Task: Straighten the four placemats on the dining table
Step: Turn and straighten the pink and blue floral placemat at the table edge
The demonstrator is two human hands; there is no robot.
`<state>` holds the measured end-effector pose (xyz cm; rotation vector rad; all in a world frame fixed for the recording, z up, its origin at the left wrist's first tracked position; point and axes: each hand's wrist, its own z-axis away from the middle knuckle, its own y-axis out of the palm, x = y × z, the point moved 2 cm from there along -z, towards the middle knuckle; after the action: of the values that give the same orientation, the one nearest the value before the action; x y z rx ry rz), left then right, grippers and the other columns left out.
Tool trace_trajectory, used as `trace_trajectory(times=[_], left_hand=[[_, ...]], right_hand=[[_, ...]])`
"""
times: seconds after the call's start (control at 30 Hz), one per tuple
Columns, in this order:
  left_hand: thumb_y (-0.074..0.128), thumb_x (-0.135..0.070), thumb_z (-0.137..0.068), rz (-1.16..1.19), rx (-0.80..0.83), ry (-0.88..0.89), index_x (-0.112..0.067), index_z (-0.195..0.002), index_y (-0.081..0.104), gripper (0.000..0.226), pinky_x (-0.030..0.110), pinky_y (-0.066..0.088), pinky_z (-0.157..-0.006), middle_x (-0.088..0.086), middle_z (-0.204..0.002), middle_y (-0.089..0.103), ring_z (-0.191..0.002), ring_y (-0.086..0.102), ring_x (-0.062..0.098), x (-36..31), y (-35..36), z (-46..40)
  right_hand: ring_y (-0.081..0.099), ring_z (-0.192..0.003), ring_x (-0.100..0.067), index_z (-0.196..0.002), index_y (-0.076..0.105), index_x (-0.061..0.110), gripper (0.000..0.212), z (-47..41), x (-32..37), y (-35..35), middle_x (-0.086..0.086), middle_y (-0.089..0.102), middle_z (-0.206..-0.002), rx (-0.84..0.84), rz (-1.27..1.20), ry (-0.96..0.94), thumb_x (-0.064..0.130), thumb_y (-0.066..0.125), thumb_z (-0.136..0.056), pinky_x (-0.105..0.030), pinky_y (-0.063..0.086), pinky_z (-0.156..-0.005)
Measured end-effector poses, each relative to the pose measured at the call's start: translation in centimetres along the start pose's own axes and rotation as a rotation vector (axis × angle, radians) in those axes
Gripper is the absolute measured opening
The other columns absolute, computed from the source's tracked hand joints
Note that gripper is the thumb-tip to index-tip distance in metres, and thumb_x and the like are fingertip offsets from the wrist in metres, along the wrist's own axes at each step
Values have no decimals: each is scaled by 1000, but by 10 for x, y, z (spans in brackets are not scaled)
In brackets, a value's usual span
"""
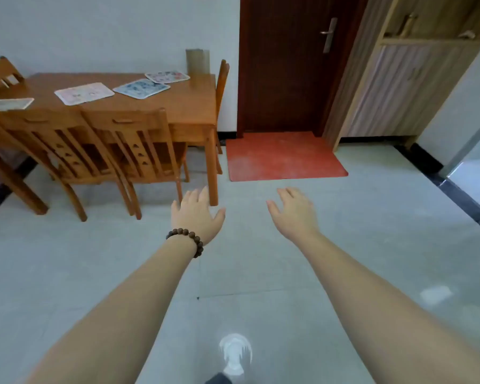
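Four placemats lie askew on the far-left table [189,106]: pink one [84,93], blue one [141,88], far pink one [167,76] overlapping it, and one [7,103] at the left edge. Chairs [100,139] line the near side. Left hand [196,214] and right hand [294,214] hover open and empty over bare floor [372,217].

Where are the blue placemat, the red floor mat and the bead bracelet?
blue placemat [141,88]: head view, middle of its patterned face
red floor mat [284,156]: head view, centre of its surface
bead bracelet [187,237]: head view, beads over the left wrist
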<state>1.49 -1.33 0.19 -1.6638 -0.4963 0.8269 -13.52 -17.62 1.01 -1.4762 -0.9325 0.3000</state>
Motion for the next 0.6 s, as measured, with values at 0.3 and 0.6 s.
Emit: trace_trajectory(times=[0.3, 0.6], left_hand=[[32, -58, -91, -58, 64, 22, -18, -149, 21, 71, 51, 14, -115, 6, -153, 30, -142, 19, 23, 0, 63, -102], [30, -58, -92, -72, 157, 28, -19, -149, 20, 70, 50, 14, -114, 4, -155, 25, -143, 18, 22, -2, 103, -301]], right_hand=[[28, -140, -23, -140, 44, 12, 53, -85, -30, 64, -11, 40, -148, 109, 60, 24, 43, 40, -97, -38, 22, -114], [24, -142, -21, -142, 41, 12, 53, -283, -35, 112, -9, 37, -150, 187, 47, 66, 42, 37, -99, -40, 21, -114]])
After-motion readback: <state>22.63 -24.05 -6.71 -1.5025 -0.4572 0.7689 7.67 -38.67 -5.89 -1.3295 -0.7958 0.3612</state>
